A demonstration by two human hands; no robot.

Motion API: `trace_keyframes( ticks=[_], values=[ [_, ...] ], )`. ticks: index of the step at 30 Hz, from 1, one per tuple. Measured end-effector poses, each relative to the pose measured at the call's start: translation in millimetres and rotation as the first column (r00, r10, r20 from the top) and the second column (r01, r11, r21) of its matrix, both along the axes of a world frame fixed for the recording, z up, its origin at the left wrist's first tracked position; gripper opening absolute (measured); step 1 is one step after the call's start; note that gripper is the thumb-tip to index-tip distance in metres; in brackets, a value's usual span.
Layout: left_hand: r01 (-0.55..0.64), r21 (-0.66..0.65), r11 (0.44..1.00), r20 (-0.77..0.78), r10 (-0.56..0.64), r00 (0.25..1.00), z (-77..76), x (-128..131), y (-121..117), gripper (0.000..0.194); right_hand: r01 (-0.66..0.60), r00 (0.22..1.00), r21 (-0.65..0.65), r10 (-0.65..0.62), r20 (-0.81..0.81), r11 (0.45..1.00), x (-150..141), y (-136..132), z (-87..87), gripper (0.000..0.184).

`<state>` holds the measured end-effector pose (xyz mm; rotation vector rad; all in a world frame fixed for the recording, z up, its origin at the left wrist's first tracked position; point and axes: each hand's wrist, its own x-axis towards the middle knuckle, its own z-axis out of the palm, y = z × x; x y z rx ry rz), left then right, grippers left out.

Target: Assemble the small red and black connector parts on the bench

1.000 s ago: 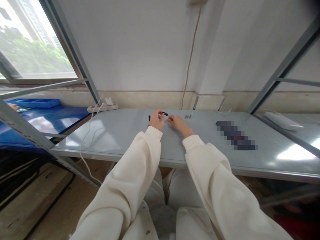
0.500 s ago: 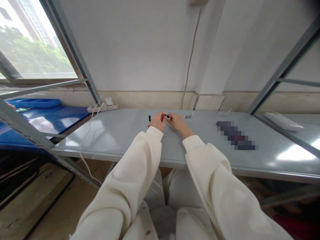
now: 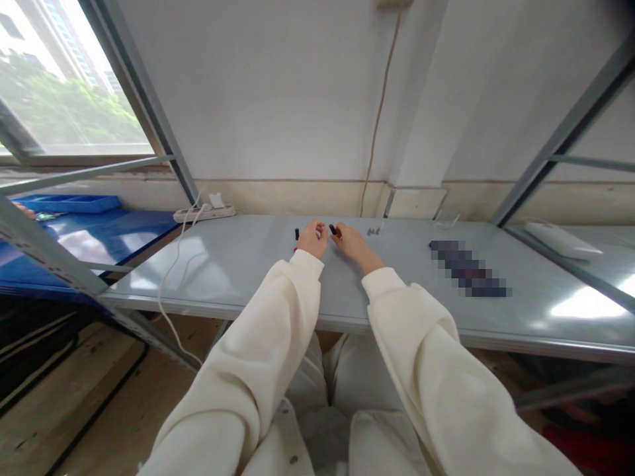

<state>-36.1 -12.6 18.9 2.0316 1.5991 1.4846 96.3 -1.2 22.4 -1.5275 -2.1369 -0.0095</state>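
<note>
Black and short, roughly cylindrical, the small piece [image 3: 333,229] sits in the person's right hand [image 3: 350,240], lifted just above the grey worktop [image 3: 238,264] and well back from its near edge. Thumb and fingertips of that hand close on it in a pinch, leaving its far end sticking out toward the left hand [image 3: 311,240]. The left hand's fingers are curled, with the thumb near the forefinger and only a slight gap to the black piece; whether anything is pinched between them is too small to make out

Judging by its size and dull sheen, the piece is probably light and stiff, plastic or perhaps coated metal, and unlikely to give under a fingertip squeeze. A smooth round side like that could roll or twist between the fingers, so the best hold seems to be across the middle of its length, thumb opposed to forefinger, with the end left bare. How fragile it is, the view does not settle

A similar black cylinder [image 3: 297,234] stands upright just left of the left hand, with a red bit [image 3: 296,249] partly hidden by that wrist. Small grey pieces [image 3: 373,231] lie beyond the right hand, likely light and hard, better picked by fingertips
</note>
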Motion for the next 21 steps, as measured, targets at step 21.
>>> trace_keyframes(
  ticks=[21],
  values=[
    [-0.093, -0.057, 0.994, -0.064, 0.090, 0.994, 0.5, -1.9, -1.7, 0.010, 0.065, 0.981, -0.161, -0.093, -0.168, 0.985, -7.3, 12.9, -13.9, 0.017]
  ],
)
